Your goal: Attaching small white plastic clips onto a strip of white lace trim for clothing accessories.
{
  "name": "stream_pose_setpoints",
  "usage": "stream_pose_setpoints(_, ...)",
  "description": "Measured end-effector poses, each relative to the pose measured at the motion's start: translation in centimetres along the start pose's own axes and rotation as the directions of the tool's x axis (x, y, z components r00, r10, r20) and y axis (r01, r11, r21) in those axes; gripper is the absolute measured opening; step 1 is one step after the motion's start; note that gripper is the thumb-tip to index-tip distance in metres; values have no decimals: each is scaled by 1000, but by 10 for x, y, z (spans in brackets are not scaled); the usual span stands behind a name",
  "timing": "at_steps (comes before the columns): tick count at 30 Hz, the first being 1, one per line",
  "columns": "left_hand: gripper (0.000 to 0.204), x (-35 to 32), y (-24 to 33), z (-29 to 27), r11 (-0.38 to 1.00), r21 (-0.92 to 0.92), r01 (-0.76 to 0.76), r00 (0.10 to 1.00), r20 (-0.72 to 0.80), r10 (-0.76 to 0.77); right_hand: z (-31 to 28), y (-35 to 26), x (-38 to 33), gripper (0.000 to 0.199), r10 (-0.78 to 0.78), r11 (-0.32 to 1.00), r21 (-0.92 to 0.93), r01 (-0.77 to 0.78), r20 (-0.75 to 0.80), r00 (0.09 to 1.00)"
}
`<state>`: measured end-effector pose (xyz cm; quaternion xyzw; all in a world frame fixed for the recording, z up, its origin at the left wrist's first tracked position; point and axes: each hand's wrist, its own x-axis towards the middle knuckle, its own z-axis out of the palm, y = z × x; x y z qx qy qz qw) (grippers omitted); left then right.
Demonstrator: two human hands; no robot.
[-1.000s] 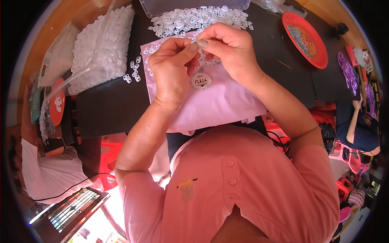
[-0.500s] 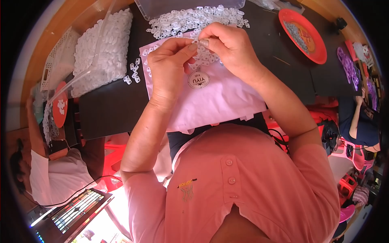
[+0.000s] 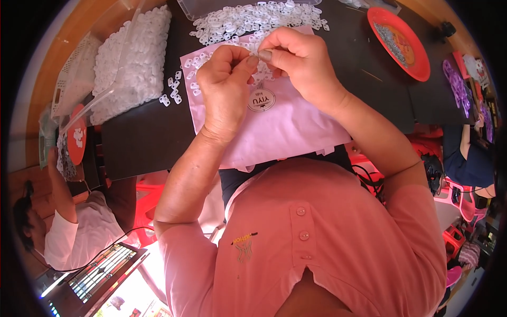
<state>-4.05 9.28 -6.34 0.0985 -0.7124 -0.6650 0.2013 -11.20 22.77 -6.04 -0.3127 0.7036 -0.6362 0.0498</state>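
Observation:
My left hand and my right hand meet fingertip to fingertip above a pale pink cloth. Each is closed in a pinch, thumb against forefinger. A speck of white shows where the tips come together, but it is too small and covered to name. Small white plastic pieces, flat with holes in them, lie on the cloth just beneath my fingers. More of them form a wide heap beyond my hands. A round printed emblem marks the cloth near my left wrist.
Left of the cloth lie several loose white pieces and a bulging clear bag of white pieces. A clear plastic box stands behind the heap. On the right, a red plate holds small grey parts. Another person sits at left.
Both my hands keep their pinch in nearly the same place, while the whole view has shifted slightly. At the left, the other person's arm has moved lower.

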Motion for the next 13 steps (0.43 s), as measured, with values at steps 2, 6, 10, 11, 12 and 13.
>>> stream_pose_setpoints(2,4,-3,2,0,997,-11,-76,997,13,76,2,-5,-2,6,109,979,170,-112,26,994)
stream_pose_setpoints(6,6,0,0,-1,989,-116,-89,996,13,92,5,-7,-1,6,179,953,243,-182,36,983)
stream_pose_setpoints(10,9,5,7,-1,976,-181,120,993,31,-117,2,3,1,7,59,988,143,-57,-11,998)
stream_pose_setpoints(11,9,5,9,-1,968,-193,159,987,35,-155,0,5,3,8,-38,999,26,38,-19,999)
stream_pose_setpoints(12,9,6,9,-1,964,-207,166,986,36,-162,-2,6,3,9,-90,993,-77,87,-29,996)
stream_pose_setpoints(13,9,6,8,-2,959,-222,174,985,37,-170,-5,2,4,9,-141,975,-180,133,-34,989)
